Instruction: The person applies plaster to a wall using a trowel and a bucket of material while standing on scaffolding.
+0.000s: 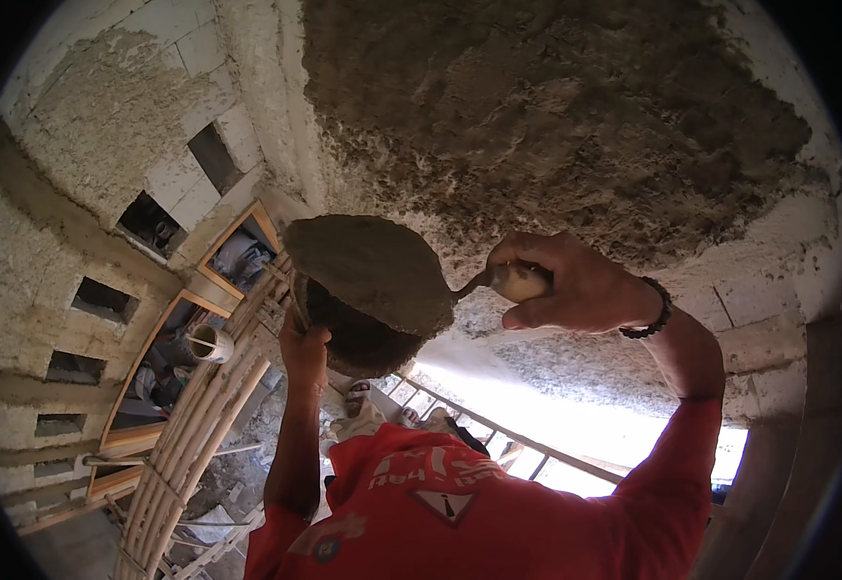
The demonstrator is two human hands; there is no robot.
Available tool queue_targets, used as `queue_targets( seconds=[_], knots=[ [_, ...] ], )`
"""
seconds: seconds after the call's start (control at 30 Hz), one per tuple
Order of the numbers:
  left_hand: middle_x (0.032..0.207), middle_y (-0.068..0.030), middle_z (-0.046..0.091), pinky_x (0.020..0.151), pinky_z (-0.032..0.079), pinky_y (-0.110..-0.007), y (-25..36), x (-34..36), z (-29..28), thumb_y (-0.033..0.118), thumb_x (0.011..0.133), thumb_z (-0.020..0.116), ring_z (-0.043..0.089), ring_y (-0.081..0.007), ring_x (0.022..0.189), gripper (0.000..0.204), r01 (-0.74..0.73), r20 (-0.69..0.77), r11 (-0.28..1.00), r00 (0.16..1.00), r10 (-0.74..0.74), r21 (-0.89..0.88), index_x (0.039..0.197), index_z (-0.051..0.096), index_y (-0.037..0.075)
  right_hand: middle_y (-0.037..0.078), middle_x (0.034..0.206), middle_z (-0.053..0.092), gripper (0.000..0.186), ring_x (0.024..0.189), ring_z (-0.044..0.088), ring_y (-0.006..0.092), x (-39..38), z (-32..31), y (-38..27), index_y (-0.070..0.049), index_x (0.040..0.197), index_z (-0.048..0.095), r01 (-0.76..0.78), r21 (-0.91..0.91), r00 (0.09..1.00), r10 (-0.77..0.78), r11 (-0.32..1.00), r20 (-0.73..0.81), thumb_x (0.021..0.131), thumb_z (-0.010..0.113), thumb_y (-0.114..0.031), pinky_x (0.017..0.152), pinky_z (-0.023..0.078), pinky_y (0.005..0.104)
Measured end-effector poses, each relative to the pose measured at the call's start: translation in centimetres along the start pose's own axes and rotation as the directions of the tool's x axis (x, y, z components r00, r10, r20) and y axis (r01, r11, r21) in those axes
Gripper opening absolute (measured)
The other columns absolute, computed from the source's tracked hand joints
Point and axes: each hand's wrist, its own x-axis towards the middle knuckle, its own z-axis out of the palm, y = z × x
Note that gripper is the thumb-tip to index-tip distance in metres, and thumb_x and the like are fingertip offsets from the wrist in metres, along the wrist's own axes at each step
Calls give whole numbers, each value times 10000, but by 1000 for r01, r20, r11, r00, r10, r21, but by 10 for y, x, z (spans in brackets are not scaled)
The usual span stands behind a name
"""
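Note:
My right hand is closed round the light handle of a trowel. Its broad blade, coated in grey-brown mortar, lies over the top of a round, mortar-caked bowl. At the bowl's left side, my left hand grips the rim, with the thumb showing and the other fingers mostly hidden. The dark hollow of the bowl shows below the blade; how much mortar it holds I cannot tell. Above both hands is a rough surface with a large patch of wet mortar, its lower edge thin and ragged.
At the left, bundled bamboo poles run beside wooden frames. A white bucket stands near them. The block wall has several square openings. Below lies a rubble-strewn floor, with a ladder-like rail by the bright opening.

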Motion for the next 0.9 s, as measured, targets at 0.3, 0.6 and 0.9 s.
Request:
queue_targets(
  seconds=[0.3,0.6,0.9],
  knots=[
    [993,-40,615,798,445,-250,-39,-33,-31,-32,649,499,562,-142,869,511,83,-120,994,990,-74,71,1154,578,-24,79,853,655,449,650,627,110,-43,-104,96,-30,1177,604,-329,177,878,370,928,-304,884,689,-360,532,556,255],
    [1002,-51,615,792,444,-259,-56,-53,-34,-21,633,508,560,-158,882,540,150,-188,982,974,-127,113,1169,573,-8,16,763,580,462,576,522,75,-86,-117,91,-21,1244,570,-320,-113,676,143,941,-723,906,661,-323,524,466,240],
    [1081,-85,599,832,443,-298,-62,-59,-31,-69,611,518,563,-206,972,596,257,-159,959,958,-237,117,1202,548,2,170,962,680,421,812,680,312,29,11,212,-57,1235,577,-322,-413,847,64,852,-528,882,626,-281,734,551,413]
  ],
)
